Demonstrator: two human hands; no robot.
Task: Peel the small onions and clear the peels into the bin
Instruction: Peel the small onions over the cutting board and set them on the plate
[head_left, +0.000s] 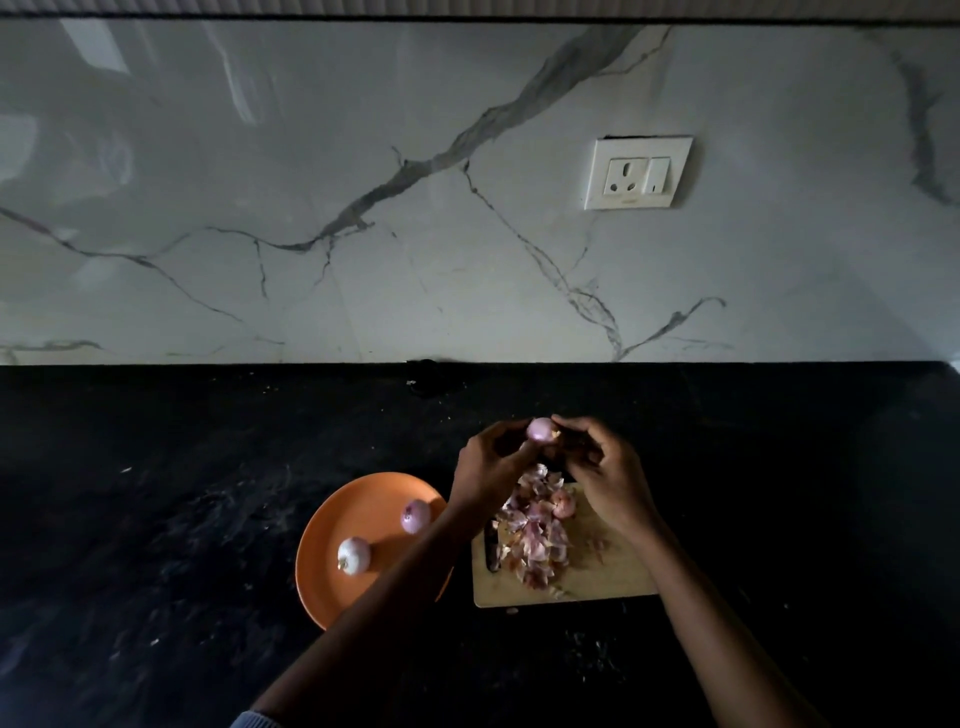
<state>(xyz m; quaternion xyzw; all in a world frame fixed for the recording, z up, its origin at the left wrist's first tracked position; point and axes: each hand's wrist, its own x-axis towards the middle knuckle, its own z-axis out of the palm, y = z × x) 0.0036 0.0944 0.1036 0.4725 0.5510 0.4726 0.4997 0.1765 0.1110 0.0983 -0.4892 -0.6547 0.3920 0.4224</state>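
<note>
My left hand (491, 462) grips a small pale-purple onion (540, 429) above the far end of a wooden cutting board (608, 571). My right hand (602, 467) pinches at the onion's right side with its fingertips. A heap of pink and brown onion peels (535, 530) lies on the board below both hands, and one unpeeled onion (565, 503) rests among them. Two peeled onions (355, 555) (415, 516) sit on an orange plate (332, 587) left of the board.
A dark-handled knife (491, 548) lies along the board's left edge, partly under the peels. The black stone counter (156, 493) runs out to both sides. Behind it stands a marble wall with a white socket (638, 173). No bin is in view.
</note>
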